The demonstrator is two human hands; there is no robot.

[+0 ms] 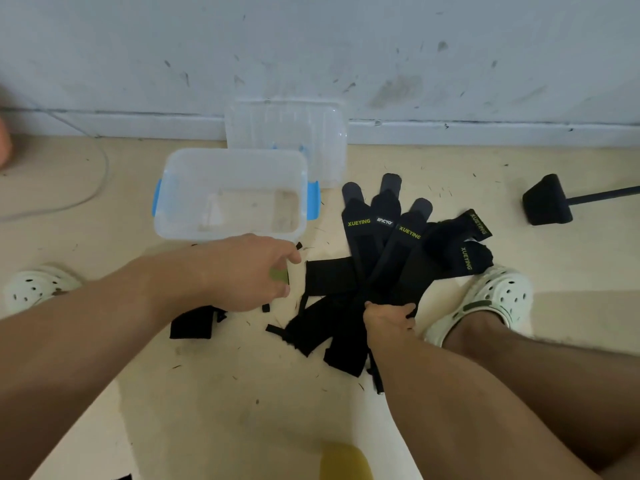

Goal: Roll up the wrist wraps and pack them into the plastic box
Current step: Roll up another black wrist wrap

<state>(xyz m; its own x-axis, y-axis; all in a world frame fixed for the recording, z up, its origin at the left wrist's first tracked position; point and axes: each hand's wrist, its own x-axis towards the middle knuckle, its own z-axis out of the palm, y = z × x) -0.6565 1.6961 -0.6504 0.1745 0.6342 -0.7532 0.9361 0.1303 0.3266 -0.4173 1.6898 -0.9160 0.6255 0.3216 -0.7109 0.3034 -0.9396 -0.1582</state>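
Observation:
Several black wrist wraps point(391, 244) with "XUEYING" lettering lie fanned out on the floor, right of the clear plastic box point(166, 188). The box has blue latches, stands open and holds nothing. My right hand point(388, 318) grips the near ends of the fanned wraps, bunching them. My left hand point(256, 271) is curled round one black wrap with a green patch, just in front of the box; short black ends stick out above and below the fingers. Another black wrap point(192, 325) lies by itself under my left forearm.
The box's clear lid point(287, 129) leans against the wall behind it. A black block on a rod point(547, 200) lies at the right. A thin cable point(100, 174) curves over the floor at left. My feet in white clogs point(498, 296) flank the pile.

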